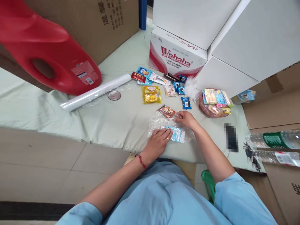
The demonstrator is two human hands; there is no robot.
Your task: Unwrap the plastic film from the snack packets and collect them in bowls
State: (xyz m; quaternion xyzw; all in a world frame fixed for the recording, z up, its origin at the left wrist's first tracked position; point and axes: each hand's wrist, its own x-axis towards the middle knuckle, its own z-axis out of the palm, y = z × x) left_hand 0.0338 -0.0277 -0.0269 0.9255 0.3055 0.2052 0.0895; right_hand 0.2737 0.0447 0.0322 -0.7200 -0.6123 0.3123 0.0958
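Note:
My left hand lies with its fingers stretched flat over a light-blue and white snack packet. Crinkled around and under that packet is a clear plastic bag; whether the packet is inside it I cannot tell. The thumb and fingers of my right hand pinch the bag's far right edge. Just beyond the bag, close to my right fingertips, is a brown cookie packet. A small dark-blue packet sits farther back, apart from both hands.
Behind lie yellow packets, more snack packets and a Wahaha carton. At left are a plastic roll, a metal disc and a red jug. A filled bowl, bottles and keys stand right.

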